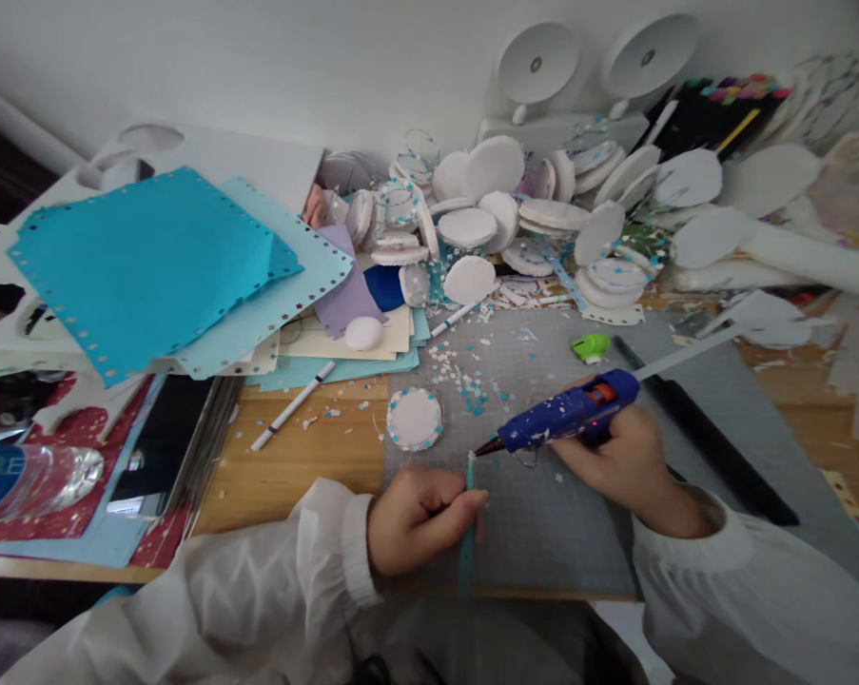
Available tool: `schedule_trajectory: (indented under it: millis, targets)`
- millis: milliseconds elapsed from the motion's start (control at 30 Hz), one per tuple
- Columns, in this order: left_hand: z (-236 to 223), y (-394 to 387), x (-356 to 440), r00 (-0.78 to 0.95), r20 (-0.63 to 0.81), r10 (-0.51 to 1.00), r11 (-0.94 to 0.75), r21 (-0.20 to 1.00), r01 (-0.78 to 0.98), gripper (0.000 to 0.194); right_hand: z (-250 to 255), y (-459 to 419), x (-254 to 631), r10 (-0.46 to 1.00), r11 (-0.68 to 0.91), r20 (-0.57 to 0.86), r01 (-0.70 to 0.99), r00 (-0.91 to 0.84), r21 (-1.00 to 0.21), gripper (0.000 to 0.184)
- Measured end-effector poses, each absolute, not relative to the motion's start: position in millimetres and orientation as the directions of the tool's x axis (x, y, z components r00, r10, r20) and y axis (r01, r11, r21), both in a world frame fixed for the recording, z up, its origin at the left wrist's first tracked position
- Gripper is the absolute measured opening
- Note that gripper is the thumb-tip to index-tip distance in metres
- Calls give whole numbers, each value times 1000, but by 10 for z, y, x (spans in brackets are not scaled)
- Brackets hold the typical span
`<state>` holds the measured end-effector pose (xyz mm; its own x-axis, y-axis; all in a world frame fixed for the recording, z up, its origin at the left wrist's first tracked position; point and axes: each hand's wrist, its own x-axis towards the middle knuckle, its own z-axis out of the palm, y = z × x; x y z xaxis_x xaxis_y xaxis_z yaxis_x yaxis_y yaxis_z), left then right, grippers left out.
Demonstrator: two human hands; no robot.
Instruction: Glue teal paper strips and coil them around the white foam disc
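My right hand (633,461) is closed around a blue glue gun (568,416) whose dark nozzle points left, almost touching the top end of a thin teal paper strip (467,538). My left hand (419,517) pinches that strip upright between thumb and fingers, above the grey cutting mat (543,514). A white foam disc with a blue-speckled rim (415,419) lies on the mat just beyond the strip. Both arms wear white sleeves.
A heap of white foam discs (529,205) fills the back of the desk. Blue and teal punched paper sheets (158,257) lie at the left, with a white pen (293,404), a plastic bottle (29,476), a green object (590,346) and a black ruler (707,433).
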<state>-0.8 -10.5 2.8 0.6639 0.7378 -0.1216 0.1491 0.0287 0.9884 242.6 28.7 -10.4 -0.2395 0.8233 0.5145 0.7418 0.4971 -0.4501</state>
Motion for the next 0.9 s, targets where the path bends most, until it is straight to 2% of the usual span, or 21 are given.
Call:
schedule_trajectory:
  millis: [267, 433, 533, 667, 800, 900]
  targets:
    - [27, -112, -3, 660, -143, 738, 41, 985, 167, 60, -121, 275, 2447, 834, 478, 499, 762, -237, -436, 12]
    - [40, -110, 1, 658, -150, 738, 51, 985, 168, 63, -124, 264, 2423, 798, 466, 558, 821, -229, -330, 15]
    - [23, -116, -1, 663, -160, 732, 66, 984, 164, 62, -87, 263, 2415, 784, 432, 594, 847, -183, -310, 16]
    - [6, -127, -2, 666, -169, 726, 93, 984, 149, 63, -41, 231, 2584, 759, 202, 649, 931, 49, -306, 21]
    - [16, -134, 1, 663, -167, 730, 89, 985, 150, 66, -47, 135, 3009, 613, -132, 690, 911, 384, -390, 39]
    - [17, -140, 0, 659, -158, 735, 77, 986, 150, 68, -87, 40, 3411, 579, -260, 674, 887, 460, -382, 38]
